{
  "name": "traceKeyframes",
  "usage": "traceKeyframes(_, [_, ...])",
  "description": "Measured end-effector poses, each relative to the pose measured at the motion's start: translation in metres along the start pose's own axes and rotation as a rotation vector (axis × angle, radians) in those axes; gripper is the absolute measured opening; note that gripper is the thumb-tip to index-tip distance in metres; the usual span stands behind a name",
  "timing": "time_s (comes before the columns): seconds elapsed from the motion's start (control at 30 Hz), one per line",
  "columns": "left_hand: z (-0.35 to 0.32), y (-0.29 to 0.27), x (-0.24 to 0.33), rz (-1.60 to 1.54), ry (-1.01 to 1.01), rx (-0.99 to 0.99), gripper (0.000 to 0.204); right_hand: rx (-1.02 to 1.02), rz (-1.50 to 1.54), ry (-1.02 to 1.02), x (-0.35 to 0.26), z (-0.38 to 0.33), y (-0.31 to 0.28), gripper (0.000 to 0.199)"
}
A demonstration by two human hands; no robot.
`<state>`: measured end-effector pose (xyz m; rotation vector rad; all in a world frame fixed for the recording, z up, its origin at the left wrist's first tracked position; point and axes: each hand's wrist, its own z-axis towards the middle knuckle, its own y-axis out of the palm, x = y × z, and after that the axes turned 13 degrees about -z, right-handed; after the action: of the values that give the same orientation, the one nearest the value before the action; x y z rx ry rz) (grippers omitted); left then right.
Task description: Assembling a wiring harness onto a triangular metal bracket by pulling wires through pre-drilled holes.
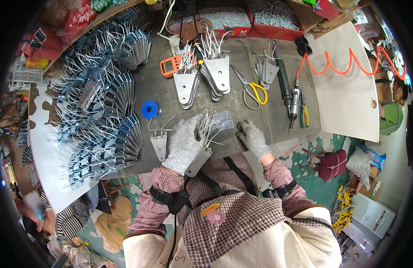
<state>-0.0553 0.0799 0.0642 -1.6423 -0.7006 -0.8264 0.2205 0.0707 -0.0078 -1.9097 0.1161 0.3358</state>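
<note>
I see the bench [278,120] as a dark mat that runs from the heap on my left to a white board [345,89] on my right, and its near edge lies right under my wrists. The widest open room is the bare strip between my two hands and the stacks farther back; the left side is crowded out by a big heap of metal plates with white wires [99,102], too many to count.

At the back I count two fanned stacks of tapered plates [204,80] and one smaller bunch [266,71] to their right. One pair of yellow-handled scissors [251,89] lies beside them, then one pneumatic screwdriver [295,100] fed by an orange coiled hose [345,62], and one pair of pliers [304,115]. One blue spool [149,109] sits near the heap, and one single plate [159,145] lies just left of my left hand.

My left hand [185,145], in a grey knit glove, is clenched over a small stack of plates [199,158]: flat, grey, tapered, with white wires sticking up past the fingers. It sits at the near edge, front centre. My right hand [253,139], gloved too, rests loosely curled on the mat, its grip released, next to a small clear bag [223,120].
</note>
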Motion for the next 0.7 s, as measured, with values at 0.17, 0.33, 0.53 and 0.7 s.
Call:
traceKeyframes(0.17, [0.002, 0.002, -0.003, -0.333, -0.181, 0.043, 0.057, 0.037, -0.257, -0.045, 0.018, 0.01, 0.037, 0.017])
traceKeyframes(0.33, [0.006, 0.003, -0.015, -0.094, 0.223, 0.116, 0.057, -0.011, -0.248, -0.113, 0.012, 0.011, 0.026, 0.015])
traceKeyframes(0.53, [0.012, -0.001, -0.006, -0.13, 0.006, 0.027, 0.048, 0.045, -0.137, -0.037, 0.01, 0.011, 0.012, 0.02])
traceKeyframes(0.7, [0.011, 0.014, -0.026, -0.775, -0.139, 0.088, 0.032, 0.006, 0.489, -0.097, -0.049, 0.005, -0.047, 0.021])
